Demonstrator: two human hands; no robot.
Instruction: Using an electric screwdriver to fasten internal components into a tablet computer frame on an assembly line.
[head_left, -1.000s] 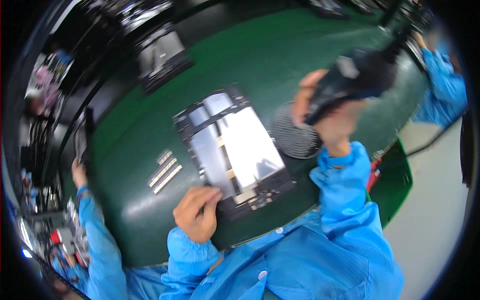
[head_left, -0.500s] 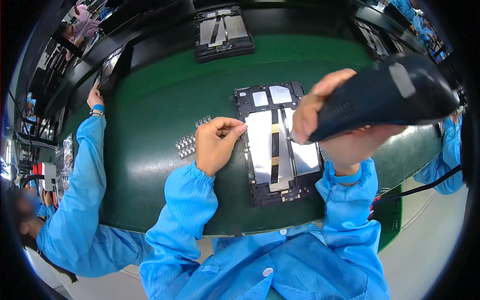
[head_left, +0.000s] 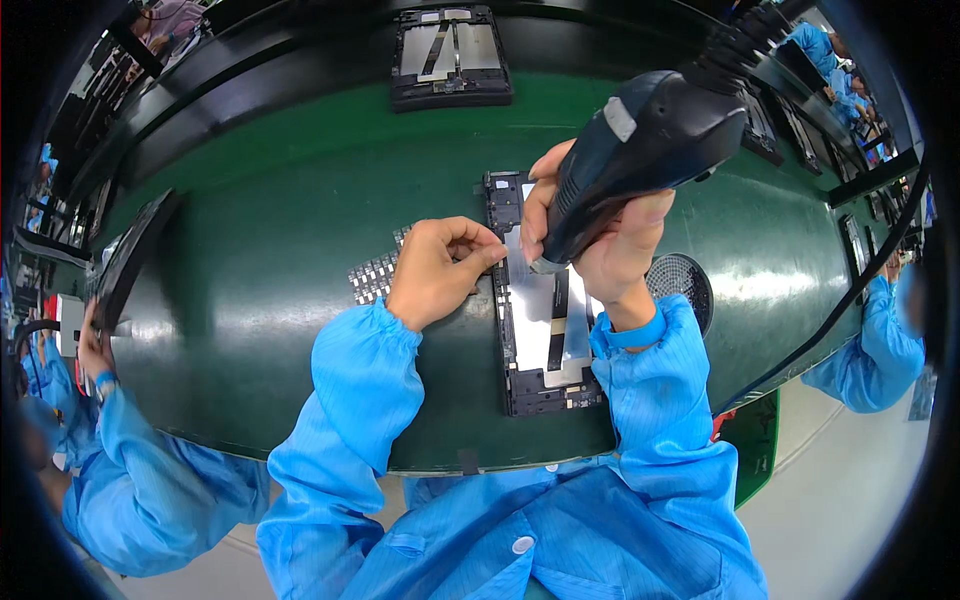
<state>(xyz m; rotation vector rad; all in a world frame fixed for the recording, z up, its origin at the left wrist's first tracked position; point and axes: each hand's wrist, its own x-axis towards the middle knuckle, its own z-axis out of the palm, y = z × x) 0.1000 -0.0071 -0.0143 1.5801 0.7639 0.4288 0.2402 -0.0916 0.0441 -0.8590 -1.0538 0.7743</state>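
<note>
My right hand is wrapped round a dark electric screwdriver, its coiled cord rising at the top. The screwdriver's silver tip points down over the upper part of an opened tablet body, a black frame with silver plates and a dark ribbon cable. I cannot tell whether the tip touches it. My left hand has thumb and forefinger pinched at the tablet's left edge; whatever is between them is too small to make out. A sheet of small silver-and-black pieces lies beside this hand, partly behind it.
A round perforated dish sits right of my right wrist. Another opened tablet body lies at the back of the green table. On the left, a co-worker's hand holds a dark panel. A black cable crosses the right side.
My right hand and the screwdriver have moved left over the tablet, and the tool is steeper. My left hand stays pinched at the edge. The co-worker's hand and dark panel have come nearer.
</note>
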